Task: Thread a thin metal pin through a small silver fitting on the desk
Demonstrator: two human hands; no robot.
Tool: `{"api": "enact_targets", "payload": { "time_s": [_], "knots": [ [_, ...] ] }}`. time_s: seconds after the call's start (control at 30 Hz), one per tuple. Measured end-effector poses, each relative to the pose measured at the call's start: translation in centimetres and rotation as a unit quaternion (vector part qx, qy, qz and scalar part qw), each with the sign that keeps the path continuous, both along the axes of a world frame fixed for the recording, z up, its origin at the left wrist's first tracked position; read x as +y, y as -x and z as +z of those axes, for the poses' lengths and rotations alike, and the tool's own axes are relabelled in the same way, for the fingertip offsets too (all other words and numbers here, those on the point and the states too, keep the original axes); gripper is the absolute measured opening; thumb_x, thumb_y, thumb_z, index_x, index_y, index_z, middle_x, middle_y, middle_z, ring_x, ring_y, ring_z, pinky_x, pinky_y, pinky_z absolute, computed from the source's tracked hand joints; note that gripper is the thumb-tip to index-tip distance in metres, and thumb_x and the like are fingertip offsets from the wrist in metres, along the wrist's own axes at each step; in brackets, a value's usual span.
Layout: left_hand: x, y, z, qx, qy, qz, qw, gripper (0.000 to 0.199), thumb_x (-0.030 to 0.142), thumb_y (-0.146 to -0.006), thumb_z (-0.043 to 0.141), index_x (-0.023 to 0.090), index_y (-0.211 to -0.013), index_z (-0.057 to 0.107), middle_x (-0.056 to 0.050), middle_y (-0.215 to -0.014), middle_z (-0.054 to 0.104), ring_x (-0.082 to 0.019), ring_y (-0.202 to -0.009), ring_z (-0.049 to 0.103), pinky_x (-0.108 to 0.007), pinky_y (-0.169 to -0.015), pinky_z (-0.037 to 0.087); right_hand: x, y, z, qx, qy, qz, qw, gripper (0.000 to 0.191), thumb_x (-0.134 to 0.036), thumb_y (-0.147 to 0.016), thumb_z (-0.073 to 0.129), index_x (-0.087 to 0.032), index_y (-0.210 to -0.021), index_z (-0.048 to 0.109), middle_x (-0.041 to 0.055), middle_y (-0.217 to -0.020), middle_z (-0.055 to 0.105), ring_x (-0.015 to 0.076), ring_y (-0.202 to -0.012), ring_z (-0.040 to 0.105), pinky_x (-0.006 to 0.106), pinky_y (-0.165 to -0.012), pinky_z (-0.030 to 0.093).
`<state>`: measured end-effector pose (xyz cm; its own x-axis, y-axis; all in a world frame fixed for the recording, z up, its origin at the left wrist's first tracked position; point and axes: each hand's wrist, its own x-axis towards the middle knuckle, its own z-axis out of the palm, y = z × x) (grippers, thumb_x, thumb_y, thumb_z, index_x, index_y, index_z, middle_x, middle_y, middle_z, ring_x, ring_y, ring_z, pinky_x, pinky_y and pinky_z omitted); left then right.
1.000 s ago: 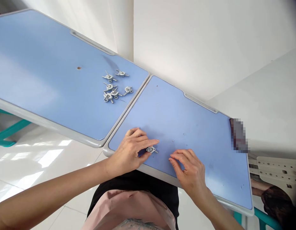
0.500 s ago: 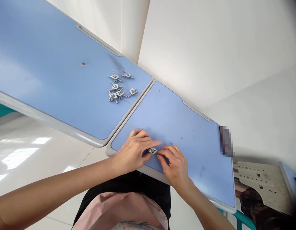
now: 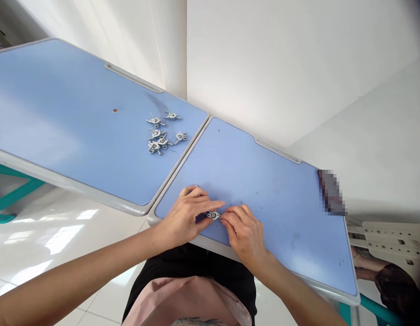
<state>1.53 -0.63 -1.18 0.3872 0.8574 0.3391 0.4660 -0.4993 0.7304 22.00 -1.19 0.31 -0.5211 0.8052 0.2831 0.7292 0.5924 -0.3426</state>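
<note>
Reaching inward over the past second, my right hand point(image 3: 244, 230) now sits right at the three-o'clock end of the small metal fitting point(image 3: 214, 215), which my left hand point(image 3: 187, 216) grips between thumb and fingers. Whether the right pinches anything, I can't tell. Best, I judge, to keep the left steady and make only small right-hand movements. Six o'clock offers little room before the near edge point(image 3: 214, 245); bare blue desk point(image 3: 226, 160) stretches towards one, with tiny loose bits point(image 3: 258, 193) at two.

A small, silver-grey, flat-faced metal fitting point(image 3: 214, 215) with a round centre is pinched in the left grip point(image 3: 186, 216), partly hidden by fingers point(image 3: 205, 222), over the blue counter point(image 3: 284, 199).
</note>
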Motion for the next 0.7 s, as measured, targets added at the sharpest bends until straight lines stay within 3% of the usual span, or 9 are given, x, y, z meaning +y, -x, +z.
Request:
{"api": "enact_targets", "payload": {
  "time_s": [0.7],
  "knots": [
    [0.51,0.29,0.22,0.006,0.007,-0.024,1.0,0.034,0.013,-0.088,0.064,0.024,-0.121,0.064,-0.001,-0.085,0.069,-0.019,-0.093,0.055,-0.041,-0.099,0.033,-0.08,0.06,-0.11,0.0,-0.008,0.004,1.0,0.018,-0.006,-0.092,0.056,-0.019,-0.087,0.067,0.0021,-0.086,0.067,0.0166,-0.078,0.052,0.027,-0.063,0.044]
  ]
}}
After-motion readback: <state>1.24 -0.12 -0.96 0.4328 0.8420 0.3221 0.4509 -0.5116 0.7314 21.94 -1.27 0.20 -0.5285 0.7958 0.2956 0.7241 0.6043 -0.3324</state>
